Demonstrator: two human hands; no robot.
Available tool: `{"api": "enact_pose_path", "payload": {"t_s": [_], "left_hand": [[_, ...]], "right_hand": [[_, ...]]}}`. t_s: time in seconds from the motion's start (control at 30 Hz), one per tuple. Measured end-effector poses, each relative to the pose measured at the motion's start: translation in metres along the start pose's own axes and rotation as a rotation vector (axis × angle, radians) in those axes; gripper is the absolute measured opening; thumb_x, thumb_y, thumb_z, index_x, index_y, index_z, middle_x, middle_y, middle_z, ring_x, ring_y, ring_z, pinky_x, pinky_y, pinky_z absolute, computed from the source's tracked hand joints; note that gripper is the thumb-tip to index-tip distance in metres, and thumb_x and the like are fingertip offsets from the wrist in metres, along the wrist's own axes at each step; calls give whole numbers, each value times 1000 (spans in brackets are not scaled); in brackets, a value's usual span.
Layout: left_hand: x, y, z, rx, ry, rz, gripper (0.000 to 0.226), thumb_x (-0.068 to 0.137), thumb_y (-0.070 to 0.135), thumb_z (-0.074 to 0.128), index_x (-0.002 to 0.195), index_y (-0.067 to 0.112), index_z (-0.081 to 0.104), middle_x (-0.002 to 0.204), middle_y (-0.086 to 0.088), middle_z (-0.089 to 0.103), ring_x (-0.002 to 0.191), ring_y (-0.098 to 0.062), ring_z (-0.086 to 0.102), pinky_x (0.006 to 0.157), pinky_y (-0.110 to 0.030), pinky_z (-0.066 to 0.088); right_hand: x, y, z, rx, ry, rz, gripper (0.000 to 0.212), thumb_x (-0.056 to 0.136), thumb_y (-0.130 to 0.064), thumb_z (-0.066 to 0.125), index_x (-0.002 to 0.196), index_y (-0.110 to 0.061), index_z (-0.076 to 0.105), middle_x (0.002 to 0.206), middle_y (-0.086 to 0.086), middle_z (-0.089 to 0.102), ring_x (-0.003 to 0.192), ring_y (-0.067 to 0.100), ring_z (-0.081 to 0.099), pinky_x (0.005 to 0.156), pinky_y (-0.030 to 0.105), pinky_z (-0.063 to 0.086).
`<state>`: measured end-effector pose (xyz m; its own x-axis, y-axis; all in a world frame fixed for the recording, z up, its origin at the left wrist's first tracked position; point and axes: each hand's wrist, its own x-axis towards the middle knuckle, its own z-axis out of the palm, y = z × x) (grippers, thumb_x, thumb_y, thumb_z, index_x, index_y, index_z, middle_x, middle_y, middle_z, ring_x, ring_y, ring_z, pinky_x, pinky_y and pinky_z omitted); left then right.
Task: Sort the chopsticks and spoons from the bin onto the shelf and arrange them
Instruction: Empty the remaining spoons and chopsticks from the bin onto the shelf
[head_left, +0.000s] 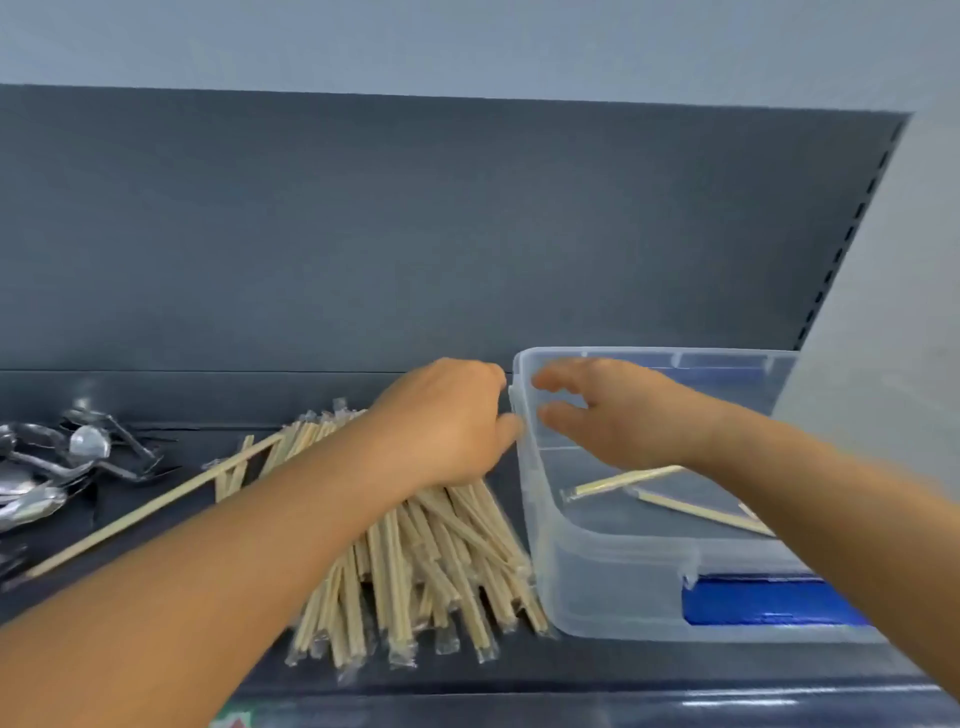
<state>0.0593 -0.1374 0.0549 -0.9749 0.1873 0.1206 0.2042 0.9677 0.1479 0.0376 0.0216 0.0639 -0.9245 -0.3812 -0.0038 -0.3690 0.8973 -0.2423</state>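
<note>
Left hand on chopsticks, beside bin

The left hand lies knuckles up on the chopstick pile on the dark shelf; whether its fingers grip is hidden. Just right of it stands the clear bin, where the right hand hovers with spread fingers above two wrapped chopsticks. Far left of the hands lie wrapped spoons.
</note>
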Motion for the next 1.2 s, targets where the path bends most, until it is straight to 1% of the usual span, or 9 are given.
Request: {"api": "enact_pose_path", "payload": {"t_s": [0.13, 0.27, 0.37, 0.47, 0.67, 0.77, 0.93, 1.1, 1.2], "left_hand": [[23, 57, 11, 66, -16, 18, 43, 94, 45, 45, 127, 18, 51, 124, -2, 59, 114, -25, 54, 92, -38, 47], [43, 97, 25, 113, -65, 49, 44, 95, 45, 45, 130, 19, 49, 125, -2, 58, 115, -24, 53, 90, -33, 46], [58, 118, 38, 145, -136, 73, 44, 95, 45, 45, 129, 18, 50, 124, -4, 57, 114, -25, 53, 92, -38, 47], [74, 135, 52, 196, -190, 113, 44, 93, 47, 46, 127, 19, 50, 118, -4, 58, 108, -27, 56, 87, -40, 49], [103, 162, 81, 234, -279, 322, 45, 94, 45, 47, 129, 17, 47, 118, -7, 55, 107, -29, 55, 84, -36, 48], [120, 172, 97, 231, -315, 432, 46, 94, 43, 47, 132, 17, 43, 119, -7, 53, 108, -29, 53, 84, -36, 47], [141, 187, 124, 262, -399, 585, 52, 95, 46, 44, 136, 16, 36, 126, -7, 46, 116, -29, 47, 88, -40, 46], [149, 206, 153, 353, -418, 710, 42, 97, 43, 44, 127, 14, 40, 124, -8, 46, 118, -28, 46, 77, -36, 40], [155, 209, 167, 408, -345, 715, 23, 98, 27, 47, 118, 16, 45, 121, -5, 49, 114, -25, 50, 68, -31, 33]], "right_hand": [[-11, 58, -15, -32, -26, -14, 46, 98, -35, 40, 143, -24, 37, 148, -6, 39, 133, 15, 40, 106, 25, 29], [-19, 108, -21, -25, -66, -13, 47, 97, -36, 41, 142, -25, 36, 147, -7, 40, 132, 16, 40, 109, 29, 31], [-21, 140, -22, -27, -95, 0, 47, 97, -36, 42, 142, -24, 37, 146, -6, 41, 131, 16, 42, 106, 28, 32], [-18, 166, -19, -14, -125, 26, 49, 97, -36, 43, 143, -23, 36, 147, -6, 40, 131, 16, 42, 108, 29, 33], [-16, 203, -11, -9, -156, 90, 49, 97, -36, 44, 143, -22, 35, 146, -5, 41, 131, 15, 42, 105, 25, 31], [-13, 220, -10, -9, -167, 151, 49, 97, -36, 45, 142, -22, 36, 145, -5, 41, 131, 15, 41, 98, 20, 29], [-10, 248, -5, -30, -201, 254, 48, 96, -38, 47, 140, -23, 37, 142, -4, 44, 127, 16, 44, 93, 20, 31], [-11, 265, -2, -81, -289, 266, 53, 95, -39, 49, 143, -23, 33, 145, -4, 39, 129, 16, 42, 97, 22, 32], [-10, 277, -1, -116, -358, 267, 60, 92, -39, 53, 145, -23, 29, 144, -1, 40, 127, 19, 44, 104, 27, 35]]}}
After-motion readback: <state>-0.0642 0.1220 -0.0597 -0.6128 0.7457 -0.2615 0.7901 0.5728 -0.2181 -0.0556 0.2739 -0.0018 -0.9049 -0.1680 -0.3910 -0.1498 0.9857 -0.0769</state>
